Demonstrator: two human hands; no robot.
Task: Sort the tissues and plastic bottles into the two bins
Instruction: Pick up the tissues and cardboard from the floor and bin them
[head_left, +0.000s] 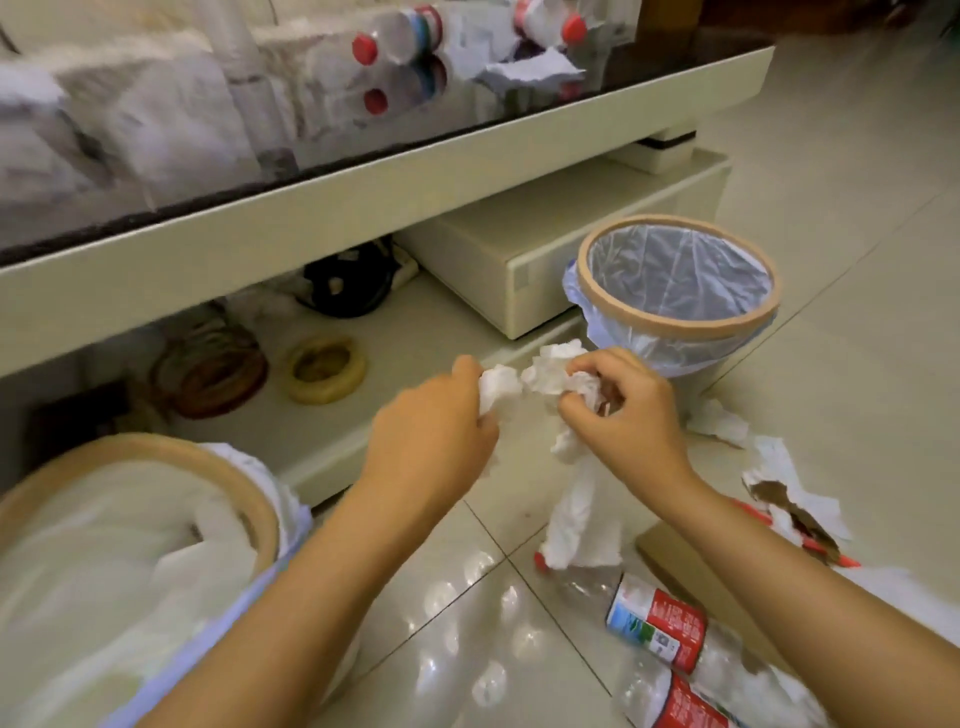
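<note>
Tiled floor: bottles, scraps; both hands' grip clutching tissues.

No text could be read anywhere; the red, white and blue labels on the floor bottles were too blurred to make out.

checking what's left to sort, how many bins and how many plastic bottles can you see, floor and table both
bins: 2 (near one holding tissues, far one)
plastic bottles on the floor: 2 ()
plastic bottles on the table: 2 ()
total: 6
</note>
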